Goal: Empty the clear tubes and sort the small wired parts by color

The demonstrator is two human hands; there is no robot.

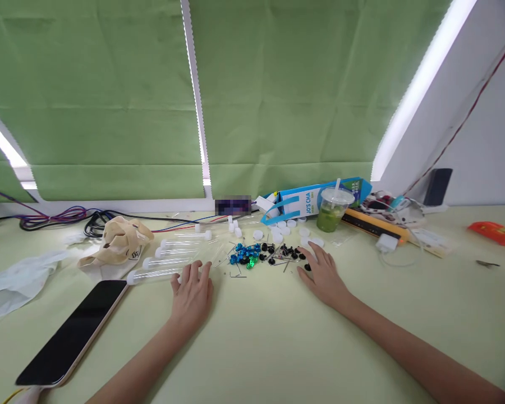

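Observation:
My left hand (192,293) rests palm down on the pale green table, fingers apart, beside the near ends of several clear tubes (164,273) with white caps. My right hand (325,275) lies with its fingers spread at the right edge of a pile of small black parts (294,253); its fingertips are close to a few of them. Between the hands sit blue shiny pieces (246,253), a green one (251,262) and thin metal pins and hex keys (238,275). White round caps (278,238) are scattered behind the black parts.
A phone (73,331) lies at the left front, near a beige cloth (122,242) and clear plastic bag (21,280). Behind the caps are a blue-white bag (297,203) and a green drink cup (331,213). An orange-black bar (372,225) and white charger (386,242) lie right.

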